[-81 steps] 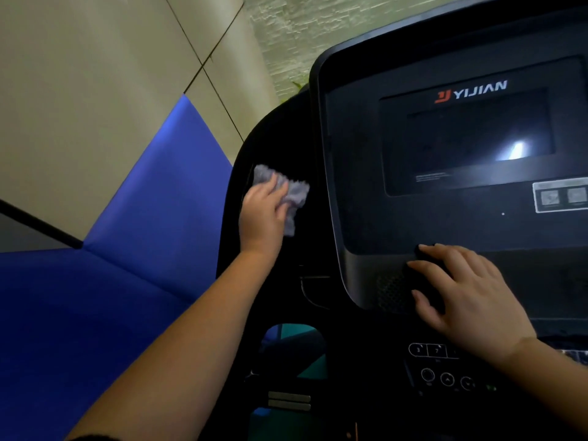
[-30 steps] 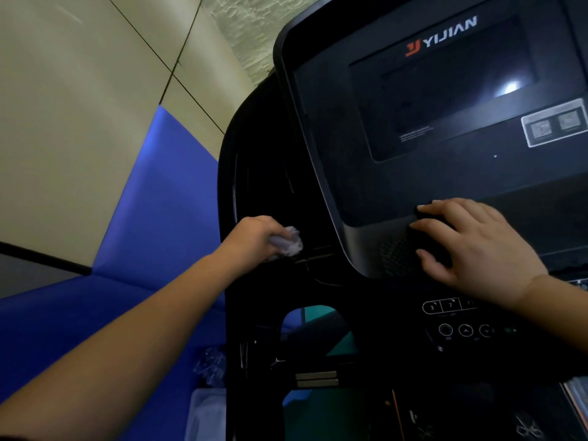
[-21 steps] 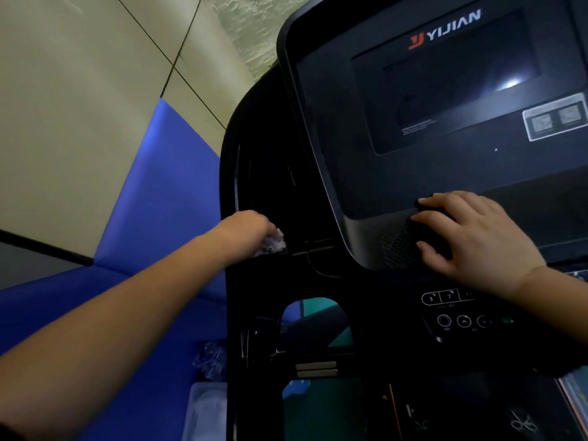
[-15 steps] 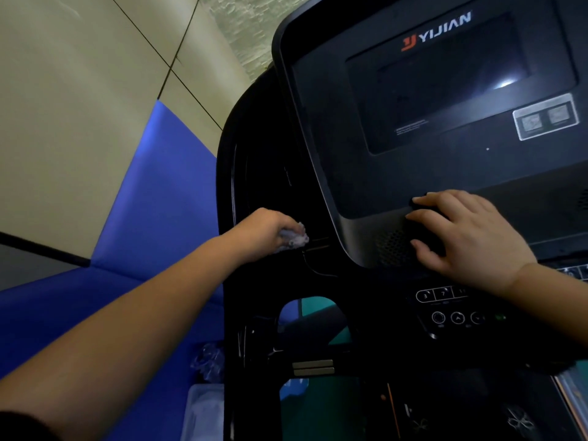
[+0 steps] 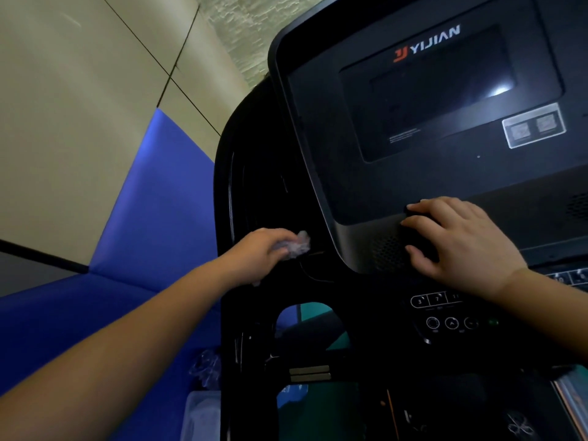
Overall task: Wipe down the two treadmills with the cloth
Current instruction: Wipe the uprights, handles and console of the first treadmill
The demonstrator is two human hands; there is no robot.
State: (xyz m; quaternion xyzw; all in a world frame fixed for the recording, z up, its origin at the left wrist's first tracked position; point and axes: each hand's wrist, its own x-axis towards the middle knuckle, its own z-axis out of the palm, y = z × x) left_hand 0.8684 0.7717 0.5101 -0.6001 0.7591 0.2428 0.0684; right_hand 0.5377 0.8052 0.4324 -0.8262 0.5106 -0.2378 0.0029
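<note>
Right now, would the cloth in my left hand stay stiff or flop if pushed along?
Probably floppy: the cloth is crumpled into a wad under the left hand. Likely light, as that hand alone bunches it. It shouldn't roll or tip.

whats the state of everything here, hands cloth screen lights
cloth, bunched up, pressed against the treadmill frame
left hand, grips the cloth
right hand, fingers spread, rests on the console lower edge
screen, dark, only a glare spot
green light, lit
</note>
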